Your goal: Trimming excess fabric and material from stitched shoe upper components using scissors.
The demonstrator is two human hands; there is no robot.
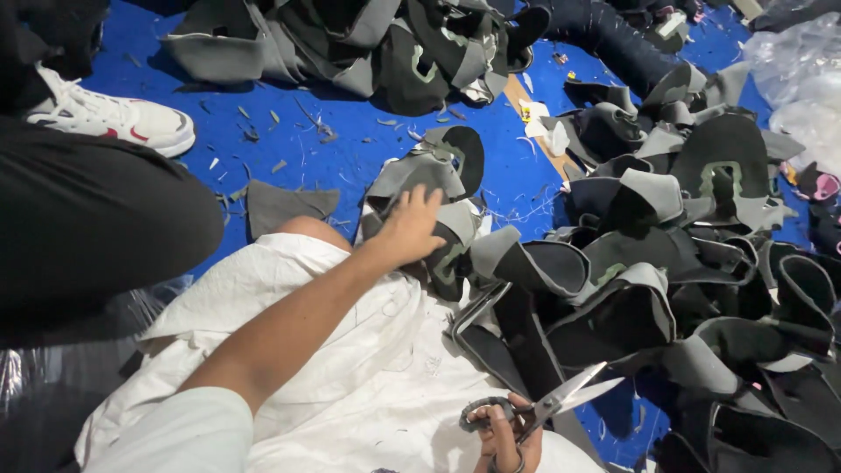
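Observation:
My left hand (412, 223) reaches forward over my lap and rests on a grey and black shoe-upper piece (438, 171) lying on the blue floor covering, fingers spread on it. My right hand (506, 438) sits low at the bottom edge, its fingers through the handles of metal scissors (552, 405). The blades are slightly apart and point up and to the right. A white cloth (350, 368) covers my lap under both arms.
A big heap of grey and black shoe uppers (692, 280) fills the right side. Another heap (368, 44) lies at the top. Fabric scraps dot the blue sheet (307, 140). Another person's black trouser leg (88, 219) and white sneaker (114, 114) sit at left.

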